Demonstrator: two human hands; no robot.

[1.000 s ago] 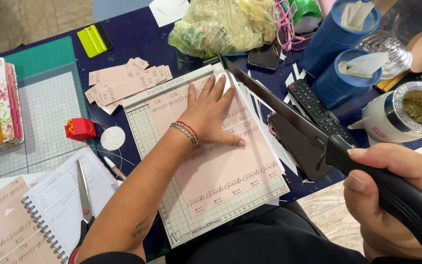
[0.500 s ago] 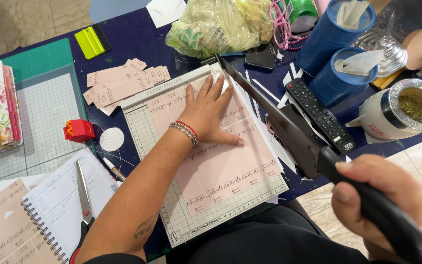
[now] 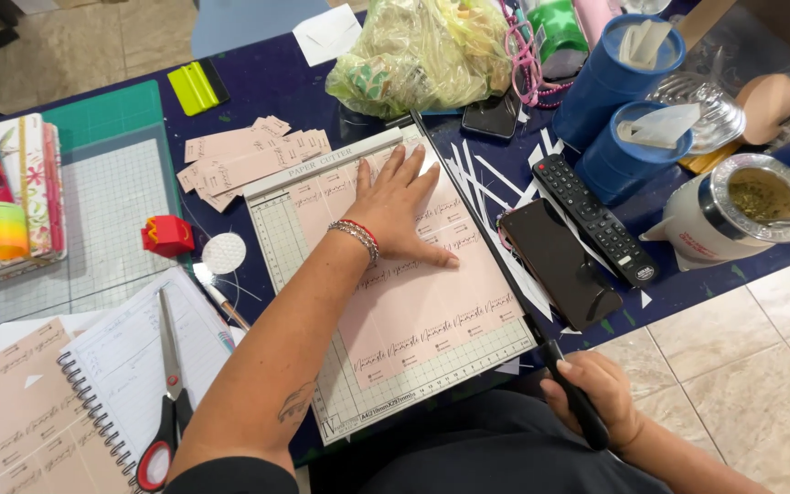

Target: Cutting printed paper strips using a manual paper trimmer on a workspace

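Our left hand (image 3: 400,206) lies flat, fingers spread, pressing the smooth pink sheet (image 3: 413,311) onto the gridded board of the paper cutter (image 3: 322,265). Our right hand (image 3: 596,398) is clenched around the black cutter handle (image 3: 573,393), blade arm down along the board's edge. Just beyond our right hand lie thin white paper strips (image 3: 473,178) and a glossy black phone (image 3: 560,261).

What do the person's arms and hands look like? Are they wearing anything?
Both arms are bare, with no sleeves showing. The left hand has beaded bracelets round its wrist, one red and one silvery. A small dark tattoo marks the left forearm. The right hand wears nothing that can be seen.
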